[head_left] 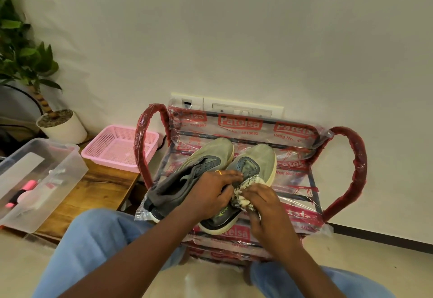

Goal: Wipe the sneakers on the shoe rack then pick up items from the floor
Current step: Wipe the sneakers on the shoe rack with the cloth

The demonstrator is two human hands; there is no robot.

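Two grey-green sneakers lie side by side on the top shelf of a plastic-wrapped red shoe rack [351, 164]. The left sneaker [201, 162] points away from me, and so does the right sneaker [260, 159]. My left hand [210, 192] lies over the middle of the pair, its fingers curled onto the right sneaker's tongue and the edge of a crumpled white patterned cloth [246, 192]. My right hand [262, 206] grips that cloth and presses it against the right sneaker's side.
A pink mesh basket [117, 147] sits left of the rack on a wooden board [98, 187]. A clear plastic box [35, 180] with pink items stands further left. A potted plant [61, 122] is at the back left. Wall sockets [234, 108] are behind the rack.
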